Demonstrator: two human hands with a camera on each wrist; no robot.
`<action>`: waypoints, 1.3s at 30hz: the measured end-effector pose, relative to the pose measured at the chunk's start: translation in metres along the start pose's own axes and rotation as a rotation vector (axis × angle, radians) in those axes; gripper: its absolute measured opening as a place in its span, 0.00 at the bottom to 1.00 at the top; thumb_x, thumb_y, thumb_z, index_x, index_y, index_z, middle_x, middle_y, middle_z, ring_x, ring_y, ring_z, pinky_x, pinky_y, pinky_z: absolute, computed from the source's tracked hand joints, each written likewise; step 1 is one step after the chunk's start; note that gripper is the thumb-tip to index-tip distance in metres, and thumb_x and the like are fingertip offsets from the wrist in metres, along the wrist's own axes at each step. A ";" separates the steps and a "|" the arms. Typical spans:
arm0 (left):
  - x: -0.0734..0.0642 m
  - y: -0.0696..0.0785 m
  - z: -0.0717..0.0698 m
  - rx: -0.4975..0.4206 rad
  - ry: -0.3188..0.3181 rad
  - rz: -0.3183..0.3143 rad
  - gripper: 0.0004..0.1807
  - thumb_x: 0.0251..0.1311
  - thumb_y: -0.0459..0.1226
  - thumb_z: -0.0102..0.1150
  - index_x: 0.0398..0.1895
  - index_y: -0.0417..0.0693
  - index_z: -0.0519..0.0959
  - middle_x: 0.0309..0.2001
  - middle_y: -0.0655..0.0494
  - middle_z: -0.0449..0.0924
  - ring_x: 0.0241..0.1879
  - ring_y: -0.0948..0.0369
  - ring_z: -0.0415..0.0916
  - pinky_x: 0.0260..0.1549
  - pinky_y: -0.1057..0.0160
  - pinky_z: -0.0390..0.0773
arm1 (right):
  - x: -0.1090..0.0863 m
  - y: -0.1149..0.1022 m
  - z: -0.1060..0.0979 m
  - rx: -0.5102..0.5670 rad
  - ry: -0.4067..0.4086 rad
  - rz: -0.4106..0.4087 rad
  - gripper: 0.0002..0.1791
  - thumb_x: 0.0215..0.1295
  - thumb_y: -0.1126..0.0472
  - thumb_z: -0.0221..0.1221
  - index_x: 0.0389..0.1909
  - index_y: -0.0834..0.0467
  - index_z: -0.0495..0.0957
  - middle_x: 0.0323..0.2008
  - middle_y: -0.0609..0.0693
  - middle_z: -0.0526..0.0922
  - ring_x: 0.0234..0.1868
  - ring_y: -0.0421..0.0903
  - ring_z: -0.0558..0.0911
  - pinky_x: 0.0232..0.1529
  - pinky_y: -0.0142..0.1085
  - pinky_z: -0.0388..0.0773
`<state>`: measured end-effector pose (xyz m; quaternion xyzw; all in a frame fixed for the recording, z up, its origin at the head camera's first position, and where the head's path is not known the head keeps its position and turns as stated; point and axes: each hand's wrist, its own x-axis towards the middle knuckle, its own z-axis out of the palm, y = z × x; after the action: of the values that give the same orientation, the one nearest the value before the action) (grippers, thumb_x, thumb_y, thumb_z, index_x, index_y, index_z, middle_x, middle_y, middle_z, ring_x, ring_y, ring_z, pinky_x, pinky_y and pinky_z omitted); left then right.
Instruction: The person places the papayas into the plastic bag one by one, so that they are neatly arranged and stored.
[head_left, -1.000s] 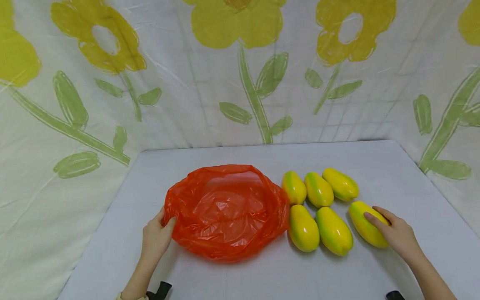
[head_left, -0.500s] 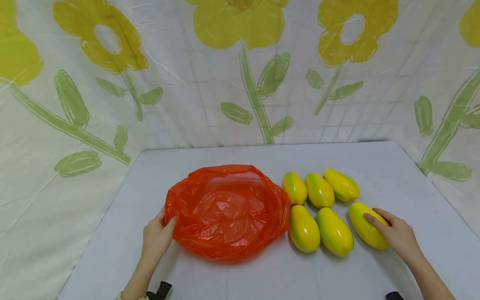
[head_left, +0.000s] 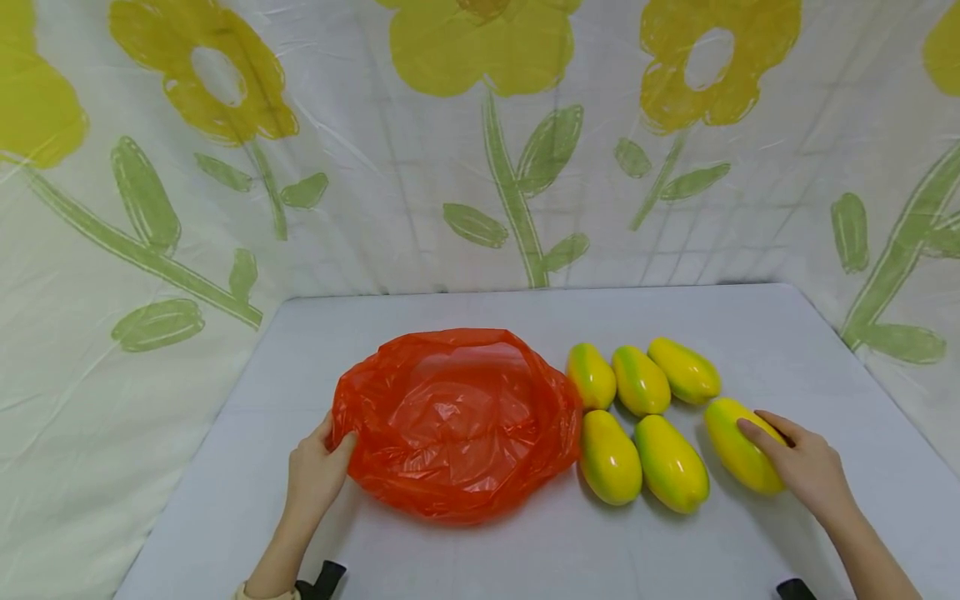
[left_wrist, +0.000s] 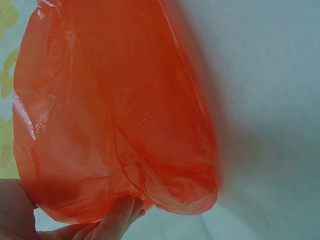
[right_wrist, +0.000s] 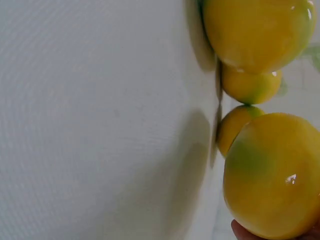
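Left hand [head_left: 318, 467] pinches the edge of a red bag [left_wrist: 115, 100] in the left wrist view; thin plastic, may fold inward if that pinch slackens. Right wrist view: right hand [head_left: 806, 462] grips a yellow fruit [right_wrist: 275, 175], apparently just off the table [head_left: 487, 567], glossy skin could slide if held off-centre. Head view: yellow fruit at right, five more fruits [head_left: 671, 462] between it and the red bag, blocking a low path.

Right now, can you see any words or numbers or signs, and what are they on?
None that can be read.
Red plastic bag in the left hand: only creases and shine.
Yellow-green fruit in the right hand: no letters or sticker on the sides that show.
Five other fruits: none showing either.
Backdrop: drawn flowers and leaves, no writing.
Black pieces by the wrists: too little shows to tell.
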<state>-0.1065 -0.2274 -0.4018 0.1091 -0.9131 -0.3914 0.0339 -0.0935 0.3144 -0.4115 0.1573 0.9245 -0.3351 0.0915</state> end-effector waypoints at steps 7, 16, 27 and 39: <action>0.000 0.000 0.000 0.004 0.004 0.006 0.30 0.67 0.35 0.47 0.68 0.25 0.58 0.59 0.26 0.68 0.58 0.33 0.69 0.49 0.40 0.77 | -0.002 -0.004 -0.002 0.018 0.040 -0.053 0.44 0.72 0.38 0.43 0.69 0.73 0.56 0.64 0.80 0.57 0.61 0.79 0.58 0.54 0.72 0.60; 0.000 0.000 0.000 -0.001 0.009 0.008 0.30 0.67 0.35 0.47 0.68 0.25 0.59 0.60 0.26 0.67 0.58 0.33 0.68 0.52 0.38 0.74 | -0.005 -0.022 -0.002 0.041 0.057 -0.087 0.43 0.72 0.38 0.44 0.69 0.72 0.56 0.64 0.80 0.58 0.61 0.77 0.60 0.54 0.69 0.62; -0.001 0.001 0.000 -0.014 0.003 0.007 0.30 0.67 0.35 0.48 0.68 0.25 0.58 0.60 0.26 0.67 0.58 0.34 0.69 0.51 0.41 0.76 | -0.008 -0.049 0.005 0.099 0.057 -0.146 0.42 0.73 0.39 0.45 0.70 0.71 0.57 0.65 0.78 0.59 0.60 0.73 0.63 0.53 0.66 0.67; 0.000 0.000 0.000 -0.015 -0.003 0.007 0.30 0.68 0.36 0.48 0.68 0.25 0.59 0.61 0.27 0.66 0.59 0.33 0.68 0.51 0.40 0.75 | -0.007 -0.080 0.012 0.132 0.051 -0.195 0.42 0.72 0.39 0.46 0.70 0.69 0.58 0.66 0.77 0.59 0.61 0.72 0.63 0.53 0.63 0.71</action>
<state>-0.1070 -0.2272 -0.4017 0.1051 -0.9105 -0.3984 0.0347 -0.1140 0.2464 -0.3716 0.0806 0.9134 -0.3983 0.0243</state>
